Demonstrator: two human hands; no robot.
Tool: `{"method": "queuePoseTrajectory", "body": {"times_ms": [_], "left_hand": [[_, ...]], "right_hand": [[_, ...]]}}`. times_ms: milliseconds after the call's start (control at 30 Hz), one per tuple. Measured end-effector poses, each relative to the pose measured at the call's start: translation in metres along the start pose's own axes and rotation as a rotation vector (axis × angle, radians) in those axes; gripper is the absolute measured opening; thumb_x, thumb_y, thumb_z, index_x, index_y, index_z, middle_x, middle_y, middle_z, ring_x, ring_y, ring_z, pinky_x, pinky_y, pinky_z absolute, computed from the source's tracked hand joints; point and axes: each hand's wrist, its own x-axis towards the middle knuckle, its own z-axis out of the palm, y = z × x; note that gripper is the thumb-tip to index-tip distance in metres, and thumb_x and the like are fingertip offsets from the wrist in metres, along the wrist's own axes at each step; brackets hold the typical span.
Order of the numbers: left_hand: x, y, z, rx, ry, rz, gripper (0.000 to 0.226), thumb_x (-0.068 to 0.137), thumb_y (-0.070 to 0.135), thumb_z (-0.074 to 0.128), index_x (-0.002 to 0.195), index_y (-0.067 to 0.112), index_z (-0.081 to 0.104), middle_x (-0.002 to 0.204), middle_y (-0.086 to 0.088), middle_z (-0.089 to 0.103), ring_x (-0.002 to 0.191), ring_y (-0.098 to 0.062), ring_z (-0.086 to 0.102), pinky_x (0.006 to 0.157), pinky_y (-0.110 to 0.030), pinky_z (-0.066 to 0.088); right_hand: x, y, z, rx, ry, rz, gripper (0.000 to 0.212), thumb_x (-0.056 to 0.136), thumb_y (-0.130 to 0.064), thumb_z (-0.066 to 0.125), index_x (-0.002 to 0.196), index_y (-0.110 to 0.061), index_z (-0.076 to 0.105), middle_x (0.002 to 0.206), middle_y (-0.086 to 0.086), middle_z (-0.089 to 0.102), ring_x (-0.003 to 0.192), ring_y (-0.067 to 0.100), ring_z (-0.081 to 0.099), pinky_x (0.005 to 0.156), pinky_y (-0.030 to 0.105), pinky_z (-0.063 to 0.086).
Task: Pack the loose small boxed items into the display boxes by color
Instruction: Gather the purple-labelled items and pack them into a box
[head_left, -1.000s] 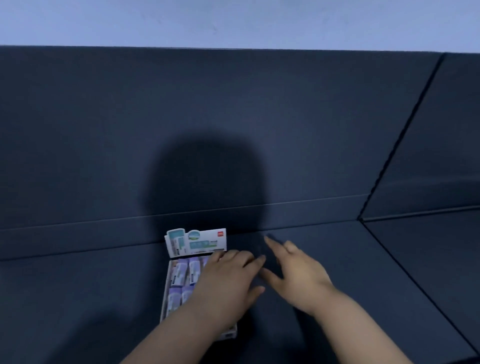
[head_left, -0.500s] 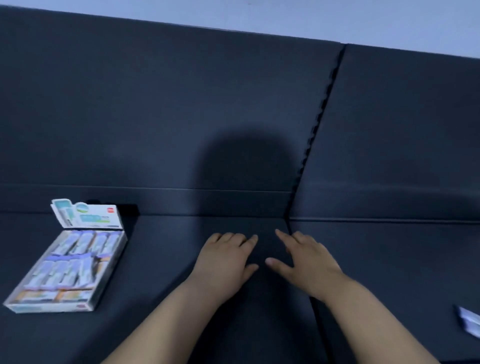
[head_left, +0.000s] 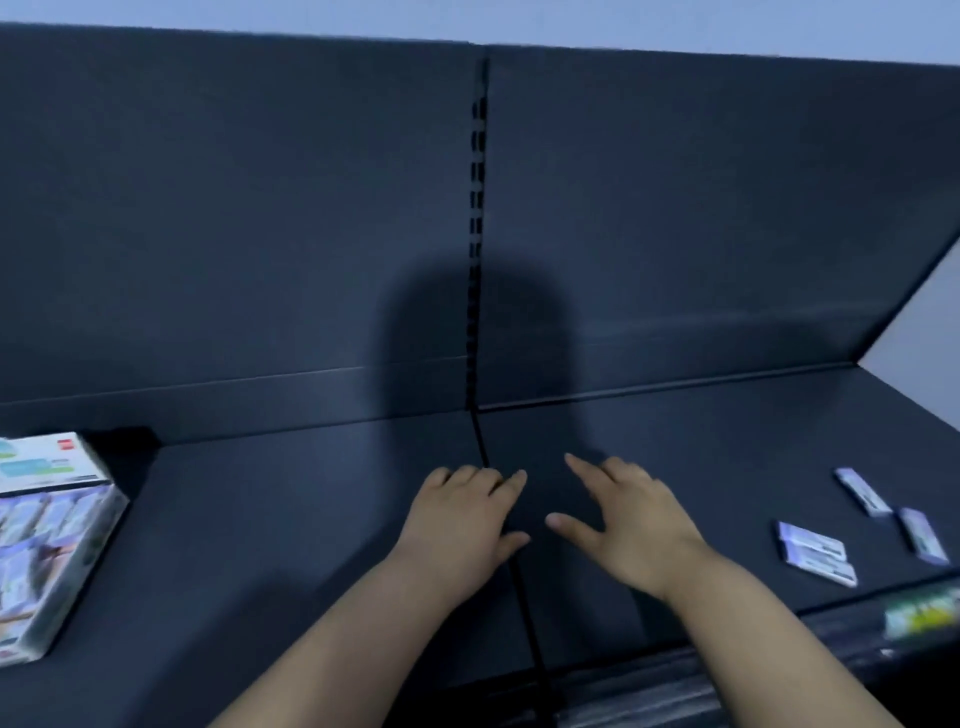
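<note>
On the dark shelf (head_left: 270, 519), head view, items as follows.

1. Display box (head_left: 78, 561): at the far left of the shelf and cut by the frame edge. A white header card stands up at its back with teal print and a small red mark. Rows of small lilac-and-white boxes lie inside it. The detail is blurred and no count can be made.

2. Loose small boxes, lilac and white, at the far right of the shelf and well apart from the display box:
 - farthest box (head_left: 862, 491), lying flat nearest the back;
 - second box (head_left: 923, 535), just beside it and nearer the front edge;
 - nearer boxes (head_left: 815, 556), apparently two lying flat and touching side by side, though blur makes the number uncertain.

3. Left hand (head_left: 462, 519): palm down at mid-shelf, over the dark seam (head_left: 475, 260) that runs up the back panel (head_left: 260, 208). The grip is apart, with fingers straight and close together, and it holds nothing.

4. Right hand (head_left: 628, 525): palm down just beside the left hand. The grip is apart, with fingers spread and the thumb out toward the left hand, and it holds nothing. It lies between the left hand and the loose boxes and touches none of them.

5. Label strip (head_left: 919, 616): green and yellow, on the shelf's front edge at the lower right. The print is unreadable.

6. Shadow (head_left: 478, 338): rounded, on the back panel above the hands.
</note>
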Motion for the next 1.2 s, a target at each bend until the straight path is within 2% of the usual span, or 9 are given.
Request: {"method": "queuePoseTrajectory", "body": {"times_ms": [400, 567, 767, 833, 900, 1000, 1067, 1133, 1200], "left_hand": [[0.088, 0.138, 0.035, -0.123, -0.009, 0.071, 0.057, 0.096, 0.052, 0.038, 0.147, 0.027, 0.029, 0.143, 0.004, 0.038, 0.131, -0.018, 0.033, 0.107, -0.035, 0.020], [0.134, 0.219, 0.044, -0.225, -0.043, 0.115, 0.072, 0.078, 0.072, 0.032, 0.129, 0.027, 0.056, 0.116, 0.004, 0.058, 0.107, -0.020, 0.054, 0.088, -0.039, 0.038], [0.166, 0.257, 0.040, -0.219, 0.036, -0.076, 0.057, 0.076, 0.068, 0.033, 0.110, 0.035, 0.065, 0.105, 0.011, 0.057, 0.100, -0.015, 0.055, 0.083, -0.033, 0.040], [0.173, 0.255, 0.036, -0.246, -0.011, -0.127, 0.050, 0.088, 0.058, 0.039, 0.130, 0.036, 0.054, 0.125, 0.011, 0.052, 0.118, -0.015, 0.047, 0.095, -0.033, 0.033], [0.175, 0.242, 0.041, -0.265, -0.069, -0.129, 0.051, 0.097, 0.037, 0.043, 0.146, 0.037, 0.030, 0.150, 0.015, 0.030, 0.137, -0.009, 0.026, 0.108, -0.026, 0.015], [0.175, 0.223, 0.043, -0.277, -0.041, -0.165, 0.064, 0.094, 0.011, 0.042, 0.148, 0.038, 0.021, 0.156, 0.018, 0.017, 0.142, -0.004, 0.016, 0.111, -0.016, 0.005], [0.170, 0.220, 0.037, -0.321, 0.006, -0.286, 0.056, 0.096, 0.019, 0.041, 0.147, 0.036, 0.027, 0.150, 0.014, 0.027, 0.137, -0.008, 0.026, 0.108, -0.019, 0.016], [0.168, 0.223, 0.033, -0.231, 0.024, -0.419, 0.044, 0.097, 0.042, 0.038, 0.140, 0.031, 0.035, 0.138, 0.008, 0.036, 0.128, -0.014, 0.036, 0.104, -0.025, 0.027], [0.170, 0.229, 0.032, -0.177, -0.067, -0.505, 0.053, 0.093, 0.058, 0.038, 0.133, 0.024, 0.037, 0.133, 0.002, 0.037, 0.125, -0.018, 0.039, 0.102, -0.029, 0.032]], "right_hand": [[-0.012, 0.166, -0.022, -0.046, 0.017, -0.018, 0.069, 0.087, -0.064, 0.045, 0.147, -0.036, 0.026, 0.132, -0.009, 0.042, 0.129, 0.012, 0.035, 0.108, 0.027, 0.028], [-0.004, 0.246, -0.042, -0.112, -0.027, -0.107, 0.062, 0.087, -0.058, 0.050, 0.142, -0.037, 0.032, 0.131, -0.011, 0.042, 0.126, 0.009, 0.038, 0.103, 0.021, 0.030], [0.014, 0.303, -0.048, -0.061, -0.059, -0.248, 0.058, 0.086, -0.058, 0.053, 0.138, -0.037, 0.040, 0.109, -0.017, 0.039, 0.114, 0.007, 0.043, 0.097, 0.021, 0.035], [0.021, 0.307, -0.048, -0.028, -0.059, -0.278, 0.052, 0.088, -0.054, 0.053, 0.136, -0.036, 0.043, 0.105, -0.018, 0.036, 0.111, 0.006, 0.044, 0.095, 0.021, 0.036], [0.026, 0.307, -0.045, 0.001, -0.059, -0.309, 0.045, 0.089, -0.050, 0.053, 0.132, -0.037, 0.047, 0.104, -0.018, 0.038, 0.108, 0.005, 0.045, 0.095, 0.022, 0.036], [0.033, 0.302, -0.040, 0.047, -0.058, -0.339, 0.041, 0.089, -0.046, 0.054, 0.129, -0.038, 0.049, 0.101, -0.018, 0.041, 0.105, 0.006, 0.047, 0.095, 0.024, 0.038], [0.036, 0.297, -0.037, 0.066, -0.062, -0.340, 0.041, 0.089, -0.044, 0.053, 0.130, -0.038, 0.048, 0.103, -0.016, 0.042, 0.108, 0.008, 0.047, 0.095, 0.025, 0.037], [0.039, 0.292, -0.035, 0.046, -0.050, -0.331, 0.038, 0.091, -0.042, 0.051, 0.129, -0.038, 0.049, 0.108, -0.014, 0.045, 0.110, 0.009, 0.046, 0.094, 0.024, 0.036], [0.041, 0.286, -0.035, -0.002, -0.007, -0.309, 0.030, 0.092, -0.040, 0.047, 0.121, -0.036, 0.052, 0.110, -0.013, 0.048, 0.110, 0.010, 0.047, 0.088, 0.023, 0.034]]}}
